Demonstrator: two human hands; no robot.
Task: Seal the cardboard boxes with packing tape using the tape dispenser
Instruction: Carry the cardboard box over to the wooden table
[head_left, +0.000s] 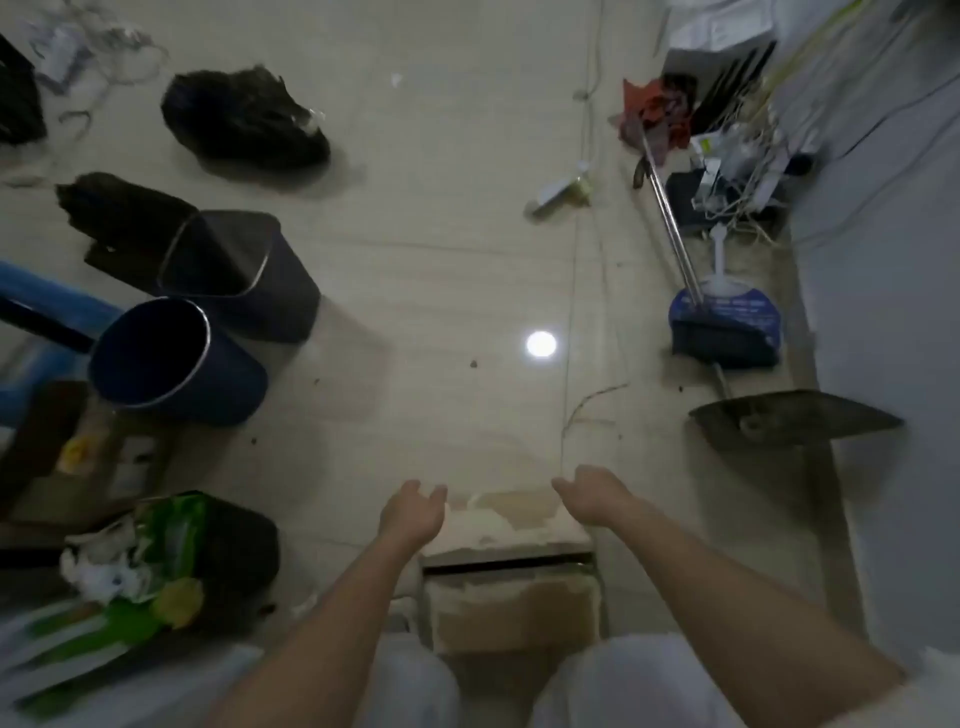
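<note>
Both hands out over the box (511, 525), near centre between the knees. Left hand (413, 514) and right hand (592, 496): fingers relaxed, holding nothing. Glossy tiled floor (441, 260) with a lamp glare. Two dark bins (208, 312) left, dustpan (789, 415) right by the wall.

Pale glossy tiled floor (457, 218) mirrors a round light (541, 344); grey wall (893, 291) at right, dim room

Both hands (413, 514) (595, 496) seemingly hover, empty, over box (511, 522).
</note>
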